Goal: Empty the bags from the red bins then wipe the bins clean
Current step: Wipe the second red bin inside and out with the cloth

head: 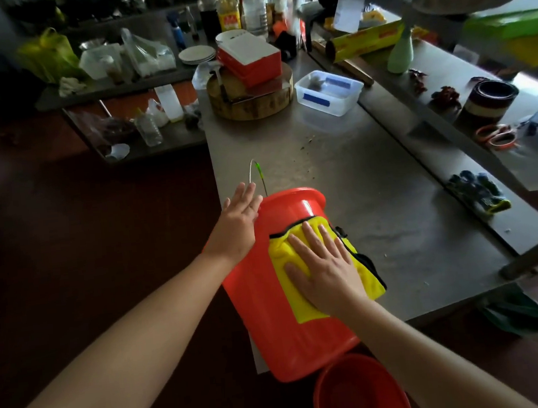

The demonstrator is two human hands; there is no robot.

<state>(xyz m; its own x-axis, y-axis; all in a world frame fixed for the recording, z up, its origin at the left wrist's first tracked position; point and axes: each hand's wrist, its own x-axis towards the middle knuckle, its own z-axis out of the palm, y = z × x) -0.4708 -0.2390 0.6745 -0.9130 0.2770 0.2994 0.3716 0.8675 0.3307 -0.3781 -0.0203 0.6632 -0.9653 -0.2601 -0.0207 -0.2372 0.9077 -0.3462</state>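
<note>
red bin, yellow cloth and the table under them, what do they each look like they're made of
The red bin looks like moulded plastic: smooth and glossy, with bright highlights near its rim. The yellow cloth is soft fabric, possibly microfibre: matte, creased, with a black stitched edge. The table seems to be stainless steel: grey, with dull reflections and scuffs.
</note>
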